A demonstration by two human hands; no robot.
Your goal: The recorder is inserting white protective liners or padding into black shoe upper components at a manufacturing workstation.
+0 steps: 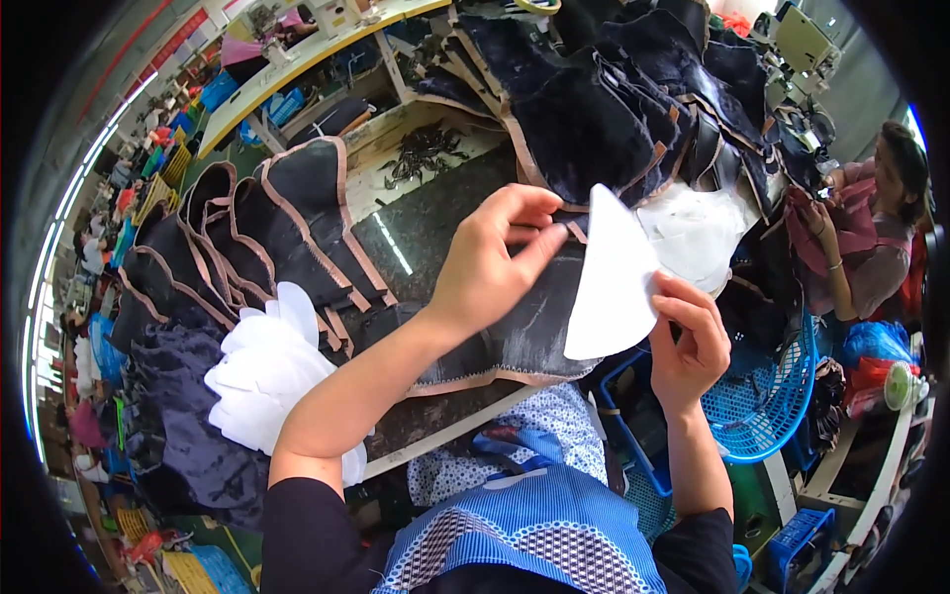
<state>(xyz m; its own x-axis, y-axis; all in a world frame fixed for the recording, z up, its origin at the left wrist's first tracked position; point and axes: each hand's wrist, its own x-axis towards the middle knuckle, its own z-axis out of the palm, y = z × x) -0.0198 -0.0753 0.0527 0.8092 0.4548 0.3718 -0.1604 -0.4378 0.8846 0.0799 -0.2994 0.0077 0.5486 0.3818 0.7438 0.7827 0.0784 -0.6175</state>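
Observation:
My right hand (690,346) pinches a white, roughly triangular sheet (614,282) by its right edge, holding it up over the table. Left of the sheet is my left hand (492,259), its fingers bent and thumb apart from them, with nothing visible between. The left thumb tip comes close to the brown edging of a dark piece. Below both hands lies a black panel (529,332) with brown stitched edging, at the table's near edge. The sheet hides part of this panel.
White sheets are heaped at left (267,371) and behind my right hand (698,233). Black edged panels (307,188) lie to the left, with more dark fleecy pieces (584,119) piled at the back. A blue basket (762,416) stands right; a co-worker (876,233) handles maroon cloth.

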